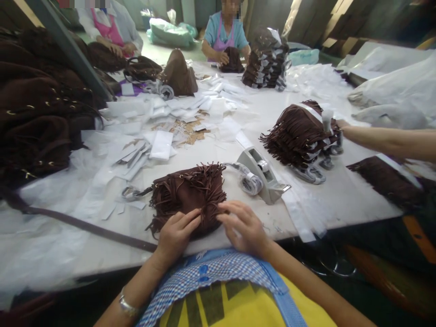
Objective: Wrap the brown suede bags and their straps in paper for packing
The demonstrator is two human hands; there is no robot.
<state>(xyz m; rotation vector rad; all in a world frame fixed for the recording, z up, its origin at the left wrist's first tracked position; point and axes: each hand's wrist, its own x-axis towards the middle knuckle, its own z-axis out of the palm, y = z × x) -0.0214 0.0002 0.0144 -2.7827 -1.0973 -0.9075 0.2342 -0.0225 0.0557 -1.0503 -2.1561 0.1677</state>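
A dark brown fringed bag [190, 193] lies flat on the table's near edge in front of me. My left hand [179, 231] rests on its lower front, with the fingertips pinching some fringe strands. At the bag's right edge, my right hand [243, 225] has bent fingers on the fringe strands; the exact grip is partly hidden. A wrapped strap [132, 193] sticks out to the left of the bag. Right of it lie a plastic-wrapped coil [251, 184] and a grey tape dispenser [262, 175].
Stacked fringed bags [296, 131] stand at right, beside another person's arm [384, 141]. A brown bag pile [37, 113] fills the left, with a strap [91, 227] trailing nearby. White paper slips [161, 145] and plastic cover the table. Two people work across it.
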